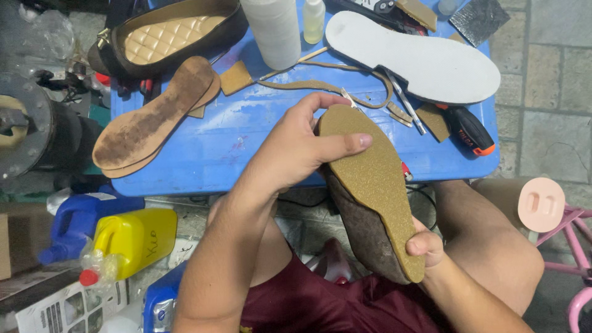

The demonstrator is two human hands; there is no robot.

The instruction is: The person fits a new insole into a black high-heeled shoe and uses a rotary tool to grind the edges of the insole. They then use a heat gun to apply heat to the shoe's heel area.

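Observation:
My left hand (296,145) grips the toe end of a brown wedge shoe (364,240), thumb pressed across the tan cork insole (370,179) that lies on top of it. My right hand (425,246) holds the heel end from below, thumb on the insole's edge. The shoe is held tilted over my lap, in front of a blue plastic work surface (246,142).
On the blue surface lie two worn brown insoles (154,117), a white foam sole (425,58), a quilted-lined brown shoe (169,34), a white bottle (274,31), leather strips and an orange-black tool (472,132). A yellow jug (139,237) and blue jug stand on the floor left. Pink frame at right.

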